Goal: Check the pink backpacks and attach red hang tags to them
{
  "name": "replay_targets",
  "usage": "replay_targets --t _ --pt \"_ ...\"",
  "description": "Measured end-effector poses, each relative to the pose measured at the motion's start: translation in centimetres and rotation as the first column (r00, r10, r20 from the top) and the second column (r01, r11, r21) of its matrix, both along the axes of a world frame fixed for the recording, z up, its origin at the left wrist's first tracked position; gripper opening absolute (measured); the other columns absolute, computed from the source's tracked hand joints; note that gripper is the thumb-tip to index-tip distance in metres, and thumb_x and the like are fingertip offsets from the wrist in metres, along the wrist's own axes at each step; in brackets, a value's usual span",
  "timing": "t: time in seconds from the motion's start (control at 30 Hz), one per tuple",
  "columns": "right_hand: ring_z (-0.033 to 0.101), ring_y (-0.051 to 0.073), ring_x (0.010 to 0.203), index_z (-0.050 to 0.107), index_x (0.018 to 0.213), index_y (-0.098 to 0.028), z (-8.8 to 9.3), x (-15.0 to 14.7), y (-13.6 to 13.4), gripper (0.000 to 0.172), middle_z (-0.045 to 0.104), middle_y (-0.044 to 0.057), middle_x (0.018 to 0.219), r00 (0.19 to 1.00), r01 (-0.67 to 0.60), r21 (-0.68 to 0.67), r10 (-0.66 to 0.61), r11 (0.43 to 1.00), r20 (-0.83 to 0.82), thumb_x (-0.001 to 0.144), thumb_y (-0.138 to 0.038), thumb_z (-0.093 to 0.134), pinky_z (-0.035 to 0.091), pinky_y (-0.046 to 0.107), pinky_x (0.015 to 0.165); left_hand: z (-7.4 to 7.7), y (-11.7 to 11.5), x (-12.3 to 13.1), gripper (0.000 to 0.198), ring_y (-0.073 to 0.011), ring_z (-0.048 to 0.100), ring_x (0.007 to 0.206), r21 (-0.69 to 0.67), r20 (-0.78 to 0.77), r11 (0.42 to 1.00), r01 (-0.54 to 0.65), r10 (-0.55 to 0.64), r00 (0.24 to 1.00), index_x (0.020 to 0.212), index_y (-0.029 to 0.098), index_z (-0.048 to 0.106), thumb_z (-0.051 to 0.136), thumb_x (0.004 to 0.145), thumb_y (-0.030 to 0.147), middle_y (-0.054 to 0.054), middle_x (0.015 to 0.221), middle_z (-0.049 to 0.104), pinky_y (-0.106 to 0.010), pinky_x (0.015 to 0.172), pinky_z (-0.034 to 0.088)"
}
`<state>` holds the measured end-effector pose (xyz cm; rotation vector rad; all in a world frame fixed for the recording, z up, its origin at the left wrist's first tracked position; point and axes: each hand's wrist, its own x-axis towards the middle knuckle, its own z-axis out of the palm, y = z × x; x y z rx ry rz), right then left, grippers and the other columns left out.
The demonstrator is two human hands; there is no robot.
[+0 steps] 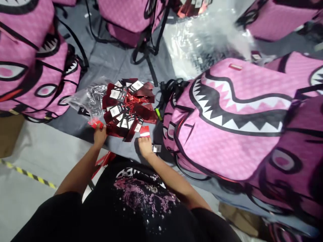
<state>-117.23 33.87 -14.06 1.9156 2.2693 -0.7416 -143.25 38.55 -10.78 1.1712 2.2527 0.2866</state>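
A heap of dark red hang tags (128, 107) with white barcode stickers lies on the grey table (111, 64) in front of me. My left hand (100, 134) is closed on a red tag at the heap's near left edge. My right hand (145, 146) rests at the table's near edge with its fingers curled. It touches a small red and white tag (144, 131), and a little white tag (156, 148) lies beside its wrist.
A large pink backpack with a shark mouth print (234, 117) lies right of the tags. More pink backpacks (32, 67) are stacked at left and along the back. Clear plastic bags (88, 97) lie left of the heap and at the back (202, 40). Yellow-black floor tape (27, 174) runs at lower left.
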Motion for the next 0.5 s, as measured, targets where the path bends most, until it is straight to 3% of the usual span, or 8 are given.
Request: replay_targets --t 0.1,0.17,0.23,0.3,0.37,0.5 --pt "0.058 0.026 0.096 0.065 0.097 -0.011 2.0 1.5 -1.7 0.021 0.067 0.015 0.097 0.976 0.201 0.053 -0.196 0.978 -0.091 0.087 -0.009 0.047 0.034 0.043 0.095 1.3 -1.1 -0.5 0.044 -0.0284 0.064 0.100 0.145 -0.014 0.986 0.083 -0.082 0.997 0.129 0.014 0.053 0.048 0.093 0.040 -0.015 0.108 0.066 -0.046 0.091 0.049" --pt "0.059 0.025 0.095 0.064 0.100 -0.012 3.4 1.8 -3.3 0.023 0.067 0.014 0.097 0.926 0.351 0.086 -0.332 0.932 -0.183 0.090 -0.015 0.044 0.035 0.043 0.094 1.7 -2.8 0.9 0.041 -0.0250 0.065 0.099 0.272 0.096 0.938 0.214 -0.248 0.964 0.125 0.018 0.057 0.049 0.092 0.041 -0.012 0.110 0.067 -0.043 0.092 0.051" --pt "0.060 0.023 0.090 0.063 0.098 -0.014 4.5 1.2 -4.8 0.024 0.067 0.012 0.094 0.856 0.474 0.093 -0.434 0.876 -0.280 0.091 -0.022 0.042 0.039 0.040 0.090 1.5 -4.3 4.0 0.036 -0.0200 0.066 0.096 0.332 0.285 0.863 0.381 -0.477 0.832 0.119 0.023 0.063 0.056 0.089 0.041 -0.007 0.110 0.069 -0.034 0.088 0.055" --pt "0.060 0.020 0.080 0.063 0.093 -0.016 5.1 0.2 -5.9 0.023 0.066 0.008 0.086 0.787 0.556 0.075 -0.495 0.828 -0.369 0.091 -0.028 0.043 0.044 0.035 0.083 0.8 -5.2 7.7 0.031 -0.0187 0.067 0.101 0.351 0.478 0.777 0.522 -0.628 0.614 0.113 0.023 0.067 0.061 0.086 0.037 -0.004 0.111 0.071 -0.030 0.091 0.054" --pt "0.060 0.018 0.074 0.062 0.089 -0.017 5.4 -0.9 -6.6 0.023 0.065 0.005 0.080 0.720 0.620 0.046 -0.545 0.783 -0.431 0.091 -0.032 0.044 0.047 0.031 0.074 0.3 -5.5 11.1 0.022 -0.0177 0.069 0.096 0.366 0.594 0.747 0.555 -0.647 0.479 0.103 0.022 0.071 0.057 0.089 0.033 -0.004 0.104 0.074 -0.028 0.089 0.054" --pt "0.058 0.015 0.069 0.061 0.087 -0.016 5.8 -1.1 -7.3 0.026 0.064 0.003 0.076 0.607 0.728 0.006 -0.641 0.686 -0.470 0.090 -0.037 0.047 0.048 0.028 0.070 0.4 -5.9 14.7 0.019 -0.0152 0.069 0.084 0.355 0.642 0.779 0.516 -0.605 0.471 0.090 0.022 0.071 0.053 0.091 0.028 -0.001 0.091 0.075 -0.024 0.081 0.052"
